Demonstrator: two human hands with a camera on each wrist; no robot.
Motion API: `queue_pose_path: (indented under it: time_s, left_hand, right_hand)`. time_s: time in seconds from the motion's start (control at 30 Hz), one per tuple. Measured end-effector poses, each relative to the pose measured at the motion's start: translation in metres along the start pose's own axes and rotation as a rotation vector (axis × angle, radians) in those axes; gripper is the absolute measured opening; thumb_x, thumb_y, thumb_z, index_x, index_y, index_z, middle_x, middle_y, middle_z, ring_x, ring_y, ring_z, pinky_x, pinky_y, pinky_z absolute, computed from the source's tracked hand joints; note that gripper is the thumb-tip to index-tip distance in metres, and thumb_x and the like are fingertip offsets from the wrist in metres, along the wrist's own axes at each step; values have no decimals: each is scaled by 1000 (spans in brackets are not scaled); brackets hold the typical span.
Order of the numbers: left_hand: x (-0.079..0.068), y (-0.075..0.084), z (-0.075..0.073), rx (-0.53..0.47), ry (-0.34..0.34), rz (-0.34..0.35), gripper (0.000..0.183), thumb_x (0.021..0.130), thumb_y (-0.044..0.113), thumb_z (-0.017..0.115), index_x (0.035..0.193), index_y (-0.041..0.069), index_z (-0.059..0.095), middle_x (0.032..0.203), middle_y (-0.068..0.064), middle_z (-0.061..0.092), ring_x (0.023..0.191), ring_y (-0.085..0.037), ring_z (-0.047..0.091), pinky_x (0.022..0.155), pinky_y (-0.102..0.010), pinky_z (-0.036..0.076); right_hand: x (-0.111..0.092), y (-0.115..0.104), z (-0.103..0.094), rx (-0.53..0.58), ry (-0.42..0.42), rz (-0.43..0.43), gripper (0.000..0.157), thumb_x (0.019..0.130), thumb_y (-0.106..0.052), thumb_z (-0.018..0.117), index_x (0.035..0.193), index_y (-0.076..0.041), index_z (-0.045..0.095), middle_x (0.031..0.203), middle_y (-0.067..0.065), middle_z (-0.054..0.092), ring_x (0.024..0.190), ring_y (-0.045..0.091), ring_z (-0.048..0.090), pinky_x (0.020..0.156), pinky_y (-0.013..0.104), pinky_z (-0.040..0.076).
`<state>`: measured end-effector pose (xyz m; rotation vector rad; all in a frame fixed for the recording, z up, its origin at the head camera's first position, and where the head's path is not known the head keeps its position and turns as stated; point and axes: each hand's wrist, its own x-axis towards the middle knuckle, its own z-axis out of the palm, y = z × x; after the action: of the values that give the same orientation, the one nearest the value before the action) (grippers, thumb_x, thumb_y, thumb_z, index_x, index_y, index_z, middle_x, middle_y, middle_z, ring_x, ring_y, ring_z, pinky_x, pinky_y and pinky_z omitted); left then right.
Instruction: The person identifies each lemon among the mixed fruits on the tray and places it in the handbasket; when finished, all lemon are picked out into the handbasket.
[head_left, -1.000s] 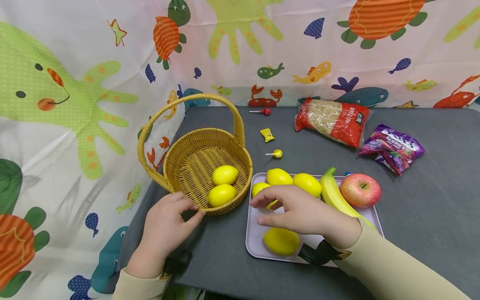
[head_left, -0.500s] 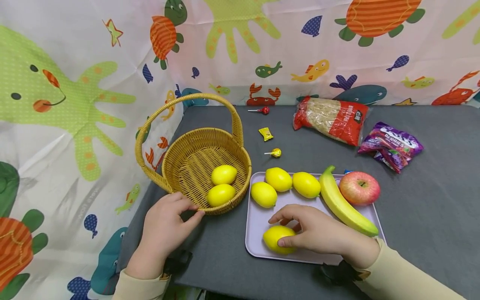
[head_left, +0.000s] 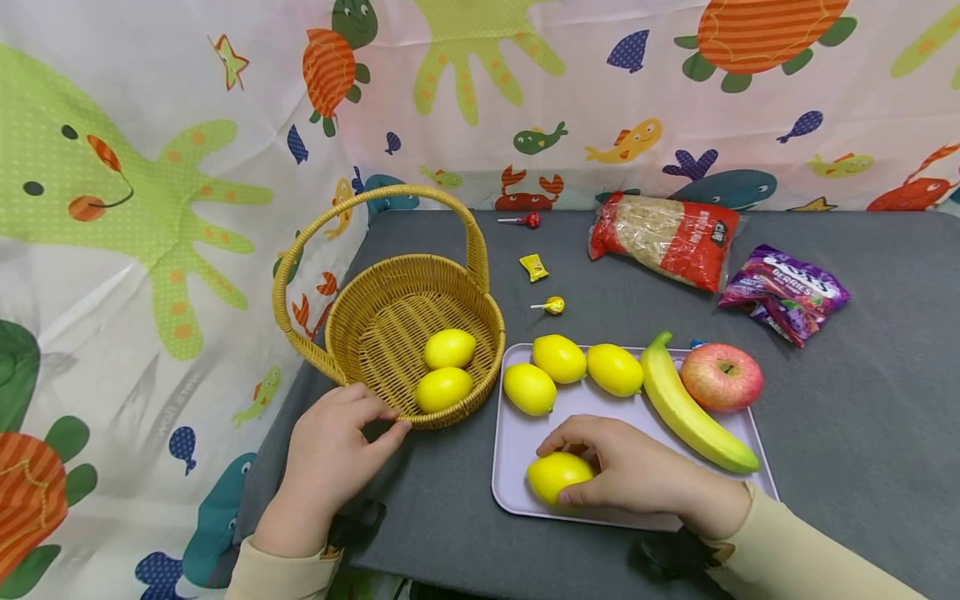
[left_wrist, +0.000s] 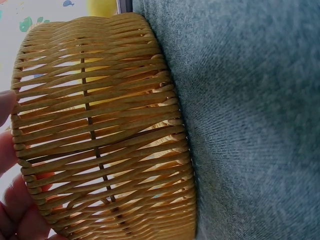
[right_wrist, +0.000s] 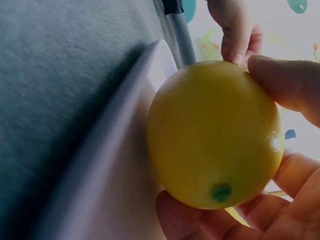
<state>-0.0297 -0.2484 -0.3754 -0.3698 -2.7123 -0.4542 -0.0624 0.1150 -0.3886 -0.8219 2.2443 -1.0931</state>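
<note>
My right hand (head_left: 637, 468) holds a yellow lemon (head_left: 555, 477) at the front of a pale lilac tray (head_left: 513, 442), thumb on the near side and fingers behind. In the right wrist view, the lemon (right_wrist: 215, 135) shows its green tip, with thumb and fingertips curled around it. Three more lemons lie at the tray's back left, one of them the nearest lemon (head_left: 529, 389). My left hand (head_left: 330, 462) pinches the front rim of a wicker basket (head_left: 408, 277). Two lemons sit inside it, including a front lemon (head_left: 444, 390).
A banana (head_left: 686, 417) and an apple (head_left: 722, 377) are on the tray's right side. Behind lie a yellow lollipop (head_left: 553, 306), a yellow wrapped candy (head_left: 534, 267), a red lollipop (head_left: 532, 220), a red packet (head_left: 667, 242) and a purple snack bag (head_left: 787, 292). The basket's tall handle (head_left: 375, 193) arches upward.
My right hand has come down from above the tray toward its front and taken hold of the lemon there. The left hand stays on the basket rim.
</note>
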Motion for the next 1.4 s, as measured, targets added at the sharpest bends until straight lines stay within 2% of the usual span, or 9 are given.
queue_pose_path:
  time_s: [0.2,0.43,0.53,0.7,0.9,1.1,1.4]
  left_hand:
    - [0,-1,-1,-2,-1,0,16,76,38,87,82,28,77,81,17,61,76,-6,58,64,-31,49]
    - [-1,-3,0,-5,2,-2,16,76,38,87,82,28,77,81,17,61,76,-5,57,63,-30,49]
    - [-1,-4,1,-8,0,-2,16,77,39,87,82,28,77,82,17,62,77,-5,57,64,-30,49]
    - [-1,-4,2,-15,-4,-2,16,77,39,87,82,27,77,82,15,63,77,-5,57,65,-31,49]
    - [-1,-2,2,-21,5,9,17,76,39,88,82,26,77,81,14,64,76,-6,57,64,-31,49]
    - [0,-2,2,-18,20,23,17,75,37,89,81,25,78,81,14,64,75,-6,57,63,-30,49]
    - [0,-3,3,-17,27,29,18,75,38,88,80,25,78,81,14,63,75,-7,57,64,-31,50]
  right_hand:
    - [17,-15,-18,13,52,-34,43,82,-31,85,121,-29,67,109,-13,64,99,15,58,86,38,51]
    - [55,-43,-44,122,263,-143,45,82,-22,86,124,-24,68,122,-7,64,109,17,58,92,44,52]
    - [75,-51,-50,109,302,-173,44,84,-23,84,125,-23,68,126,-7,63,113,16,56,94,44,52]
    - [110,-55,-51,14,262,-178,42,87,-29,82,125,-26,67,124,-11,62,112,13,55,98,44,49]
    - [138,-55,-46,-201,194,-223,39,87,-31,80,124,-26,68,122,-14,61,109,8,54,95,33,47]
    - [150,-59,-42,-341,101,-248,40,87,-29,80,124,-22,69,126,-9,62,112,11,54,96,33,47]
    - [159,-62,-30,-542,43,-195,41,86,-34,79,124,-22,69,125,-6,64,108,12,58,95,34,47]
